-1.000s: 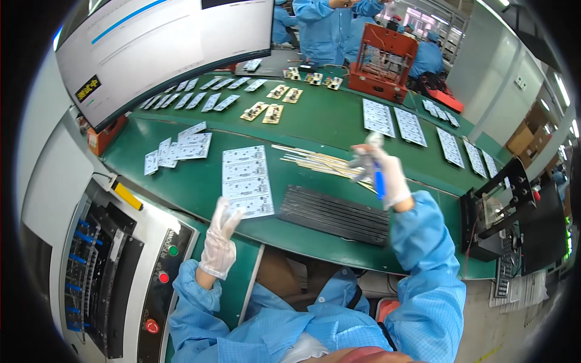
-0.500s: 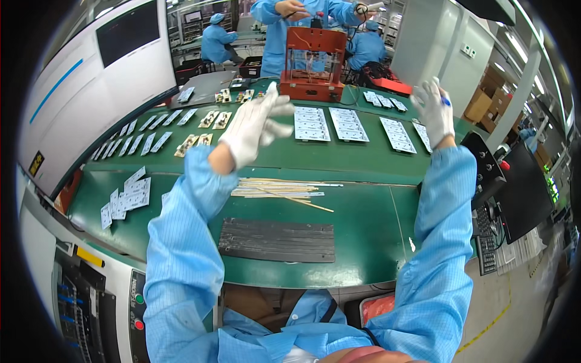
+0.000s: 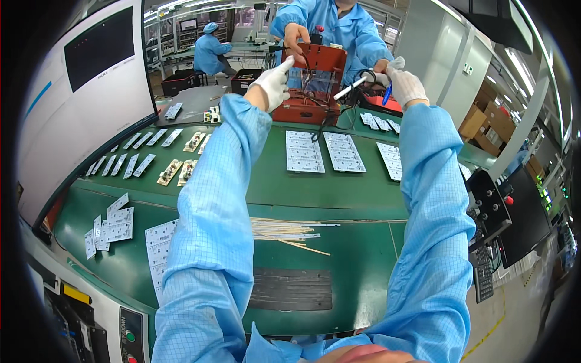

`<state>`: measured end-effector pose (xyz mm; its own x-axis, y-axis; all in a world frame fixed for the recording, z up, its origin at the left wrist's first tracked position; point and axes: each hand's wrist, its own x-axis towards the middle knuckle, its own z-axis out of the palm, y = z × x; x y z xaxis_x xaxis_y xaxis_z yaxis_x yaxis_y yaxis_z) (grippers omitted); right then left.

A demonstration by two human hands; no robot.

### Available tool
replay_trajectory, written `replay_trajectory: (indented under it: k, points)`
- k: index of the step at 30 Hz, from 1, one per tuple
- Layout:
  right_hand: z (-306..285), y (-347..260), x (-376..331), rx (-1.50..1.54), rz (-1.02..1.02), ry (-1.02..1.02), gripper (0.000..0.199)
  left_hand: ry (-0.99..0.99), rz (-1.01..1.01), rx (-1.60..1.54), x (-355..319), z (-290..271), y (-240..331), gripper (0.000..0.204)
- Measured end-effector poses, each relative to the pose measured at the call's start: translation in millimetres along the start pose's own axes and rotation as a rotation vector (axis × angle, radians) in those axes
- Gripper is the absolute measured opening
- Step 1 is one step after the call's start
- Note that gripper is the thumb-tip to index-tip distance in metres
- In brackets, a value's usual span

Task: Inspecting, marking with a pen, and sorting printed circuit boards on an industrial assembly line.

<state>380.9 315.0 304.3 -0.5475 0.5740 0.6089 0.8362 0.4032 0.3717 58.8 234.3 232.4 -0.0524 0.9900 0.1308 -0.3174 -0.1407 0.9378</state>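
Observation:
My gloved left hand (image 3: 272, 85) reaches to the near left side of a red test fixture (image 3: 305, 112) with a clear-walled middle. Its index finger stretches up and the fingers look apart, with nothing held. Farther right, my gloved right hand (image 3: 407, 85) closes at the thick end of a white rod-shaped tool (image 3: 352, 88) with a black cable. A slim blue pen-like thing (image 3: 387, 95) sticks out below that hand. A co-worker's hand (image 3: 380, 66) is right beside the tool; their other hand (image 3: 296, 39) is over the fixture's top. My fingertips on the tool are partly hidden.
Pale circuit-board panels (image 3: 304, 151) and small boards (image 3: 144, 164) lie in rows on the green bench (image 3: 272, 193). Nearer are thin strips (image 3: 287, 230), a dark grooved plate (image 3: 290, 289) and loose boards (image 3: 118, 225). A monitor (image 3: 91, 97) stands left, a keyboard (image 3: 483, 275) right.
Both my hands have moved forward toward the fixture and the co-worker. The white tool, earlier held up by the co-worker, is now lower, at my right hand. The co-worker leans closer.

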Motion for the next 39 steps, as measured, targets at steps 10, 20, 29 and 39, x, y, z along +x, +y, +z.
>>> replay_trajectory:
  k: [10,20,29,39]
  points:
    - [-10.4,-21.5,-60.3,0.044,-0.117,-0.076,0.019,0.281,0.053,-0.398,86.8,19.3,-18.0,0.039]
    - [-88.5,-30.4,-285.3,0.624,0.627,0.197,0.019,-0.178,0.328,-0.149,-200.4,13.4,-39.7,0.036]
    - [-16.3,-129.4,-436.0,0.343,0.861,-0.378,0.023,-0.725,0.083,-0.792,-427.1,20.0,-24.4,0.03]
    - [-114.7,-130.6,-397.0,0.382,1.055,-0.018,0.046,-0.485,0.437,0.572,-486.3,129.0,-135.7,0.03]
